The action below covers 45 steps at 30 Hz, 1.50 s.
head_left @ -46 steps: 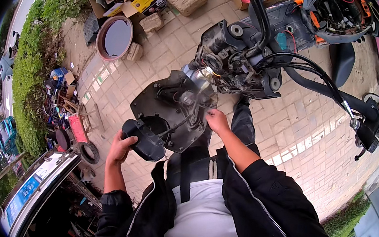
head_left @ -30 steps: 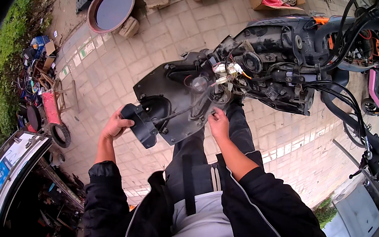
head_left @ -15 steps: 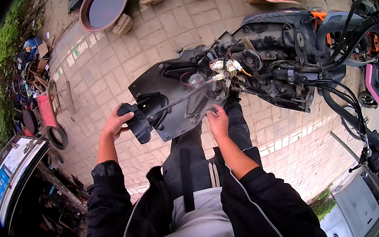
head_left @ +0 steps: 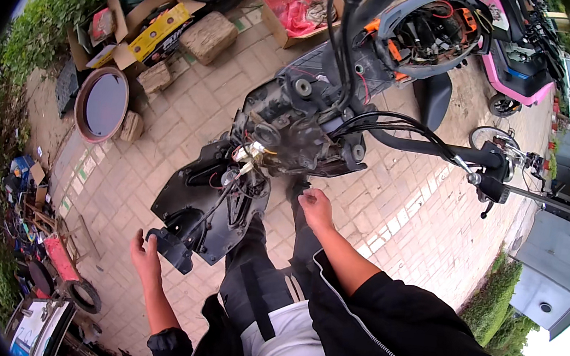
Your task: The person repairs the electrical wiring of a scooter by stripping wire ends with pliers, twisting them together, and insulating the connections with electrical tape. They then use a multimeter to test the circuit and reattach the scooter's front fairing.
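A stripped scooter front [head_left: 299,123] stands before me, its dark frame bare and its wiring exposed. At its lower left hangs a large black plastic panel [head_left: 187,191]. White wire connectors [head_left: 249,154] cluster where the panel meets the frame. A smaller black plastic piece [head_left: 171,251] sits at the panel's near end. Beside that piece, my left hand [head_left: 144,260] is open, fingers apart, holding nothing. My right hand [head_left: 318,212] is over my leg, right of the panel, with its fingertips pinched together. Whatever is between them is too small to make out.
The handlebar [head_left: 438,150] with its cables reaches out to the right. A round basin [head_left: 102,104] of dark liquid, stone blocks [head_left: 208,35] and a cardboard box [head_left: 157,31] stand at the far left. A pink scooter [head_left: 518,75] is at the far right.
My left hand has let go of the smaller black piece and drawn off to its left. My right hand has come away from the panel, still pinched. The view has turned to the right.
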Tool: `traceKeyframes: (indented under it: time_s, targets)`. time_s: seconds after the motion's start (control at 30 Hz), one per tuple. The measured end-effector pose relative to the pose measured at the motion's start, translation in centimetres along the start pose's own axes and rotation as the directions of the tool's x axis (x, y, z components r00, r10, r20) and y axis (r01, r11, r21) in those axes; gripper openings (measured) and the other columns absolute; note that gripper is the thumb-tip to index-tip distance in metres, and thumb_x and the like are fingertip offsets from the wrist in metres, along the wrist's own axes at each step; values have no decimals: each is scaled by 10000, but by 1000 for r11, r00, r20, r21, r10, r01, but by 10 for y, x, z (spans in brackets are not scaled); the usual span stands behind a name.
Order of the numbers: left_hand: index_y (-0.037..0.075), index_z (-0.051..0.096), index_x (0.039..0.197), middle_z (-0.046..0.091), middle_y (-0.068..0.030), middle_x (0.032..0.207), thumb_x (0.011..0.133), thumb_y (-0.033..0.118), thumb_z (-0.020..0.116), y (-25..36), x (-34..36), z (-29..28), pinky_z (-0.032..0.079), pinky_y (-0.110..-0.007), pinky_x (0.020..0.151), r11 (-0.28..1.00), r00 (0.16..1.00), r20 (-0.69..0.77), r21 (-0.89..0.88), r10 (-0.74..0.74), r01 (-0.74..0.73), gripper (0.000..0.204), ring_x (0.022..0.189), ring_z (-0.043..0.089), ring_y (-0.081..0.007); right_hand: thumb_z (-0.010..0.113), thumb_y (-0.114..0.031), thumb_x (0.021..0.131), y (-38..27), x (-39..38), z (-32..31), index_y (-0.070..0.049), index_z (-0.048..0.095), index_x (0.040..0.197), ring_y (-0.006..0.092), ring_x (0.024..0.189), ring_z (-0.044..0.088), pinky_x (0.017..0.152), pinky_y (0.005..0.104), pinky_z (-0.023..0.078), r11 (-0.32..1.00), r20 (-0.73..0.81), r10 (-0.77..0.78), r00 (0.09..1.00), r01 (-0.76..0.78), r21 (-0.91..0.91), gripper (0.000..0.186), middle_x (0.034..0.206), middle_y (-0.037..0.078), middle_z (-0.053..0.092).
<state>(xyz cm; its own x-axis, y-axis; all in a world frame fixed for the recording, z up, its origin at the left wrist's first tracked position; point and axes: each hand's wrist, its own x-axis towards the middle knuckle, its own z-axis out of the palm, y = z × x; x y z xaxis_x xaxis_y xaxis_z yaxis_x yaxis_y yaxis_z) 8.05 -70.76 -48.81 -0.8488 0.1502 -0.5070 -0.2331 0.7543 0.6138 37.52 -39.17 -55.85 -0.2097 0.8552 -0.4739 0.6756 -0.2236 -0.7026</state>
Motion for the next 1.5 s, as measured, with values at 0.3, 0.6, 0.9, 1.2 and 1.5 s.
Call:
traceKeyframes:
  time_s: [0.3,0.6,0.9,1.2,1.5]
  targets:
    - [-24,622,1018,625,-61,727,952,170,566,175,-87,96,454,-219,510,884,951,192,-447,243,-136,212,546,551,-79,565,-271,892,7,81,-193,21,615,935,179,607,598,550,292,471,961,-108,269,957,-259,102,299,784,126,640]
    - [9,631,945,589,20,772,936,202,600,191,-141,222,371,-209,559,894,946,65,-351,319,-277,196,645,466,-38,664,-204,788,138,206,-327,-31,652,1079,310,1021,610,856,381,475,986,-172,-12,985,40,159,339,1097,178,645]
    - [11,623,1010,623,-28,855,879,177,596,154,-248,377,456,-269,693,943,987,-143,-332,-73,22,213,788,568,-116,715,-187,711,157,342,-406,11,628,1099,272,974,637,860,355,497,952,323,27,946,74,-295,443,1062,169,655]
    - [22,615,1046,579,-8,783,832,134,610,125,-416,376,403,-307,599,823,819,-135,-224,-557,523,242,693,526,-123,612,-87,782,31,427,-234,-83,576,1150,301,1082,550,886,404,455,398,728,-412,548,827,-398,369,1226,127,562]
    - [-43,610,1149,652,-232,1036,919,269,503,-52,-678,373,452,-403,840,685,713,-157,199,-684,701,402,952,598,-284,426,-200,937,-2,488,-103,-150,475,1335,271,1364,317,1119,518,182,-303,907,-359,221,892,-337,405,1453,56,391]
